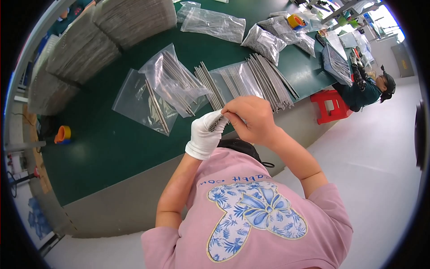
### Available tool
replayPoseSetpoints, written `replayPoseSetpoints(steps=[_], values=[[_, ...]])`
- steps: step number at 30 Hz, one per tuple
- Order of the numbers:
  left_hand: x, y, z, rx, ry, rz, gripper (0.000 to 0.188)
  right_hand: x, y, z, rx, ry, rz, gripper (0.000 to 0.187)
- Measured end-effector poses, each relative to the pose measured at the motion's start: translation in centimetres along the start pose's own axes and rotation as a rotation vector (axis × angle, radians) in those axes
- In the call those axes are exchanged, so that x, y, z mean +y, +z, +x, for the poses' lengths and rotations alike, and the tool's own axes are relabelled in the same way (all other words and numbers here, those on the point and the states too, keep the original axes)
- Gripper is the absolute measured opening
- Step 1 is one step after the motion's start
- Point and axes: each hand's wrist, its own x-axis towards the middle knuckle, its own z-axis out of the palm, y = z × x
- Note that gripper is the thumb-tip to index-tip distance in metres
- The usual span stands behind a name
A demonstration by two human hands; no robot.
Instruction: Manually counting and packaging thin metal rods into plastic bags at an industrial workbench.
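Note:
My left hand (204, 137), in a white glove, is closed round a bundle of thin metal tubes (215, 125); their round ends show beside the fingers. My bare right hand (253, 118) pinches at the glove's fingertips, over the bundle; what lies in the pinch is hidden. Just beyond my hands, loose metal rods (271, 83) lie side by side on the green table (116, 154), partly over a clear plastic bag (233, 80). Left of them, another clear bag (156, 74) covers several rods, and two rods (155, 105) rest on a flat bag (130, 101).
Plastic-wrapped stacks (134, 20) stand at the far left. An orange tape roll (62, 134) sits at the table's left edge. Filled silvery bags (263, 44) and a yellow tape roll (295, 21) lie at the back right. A person (369, 89) works beyond a red stool (330, 106).

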Motion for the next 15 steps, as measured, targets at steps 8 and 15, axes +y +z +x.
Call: replayPoseSetpoints(steps=[8,15], values=[[0.25,-0.08,0.16,-0.02,0.006,0.032,0.023,0.44,0.41,-0.29,-0.017,0.029,0.001,0.009],[0.59,-0.07,0.64,-0.016,-0.013,0.021,0.025,0.44,0.09,0.2,-0.051,-0.036,-0.107,0.01]])
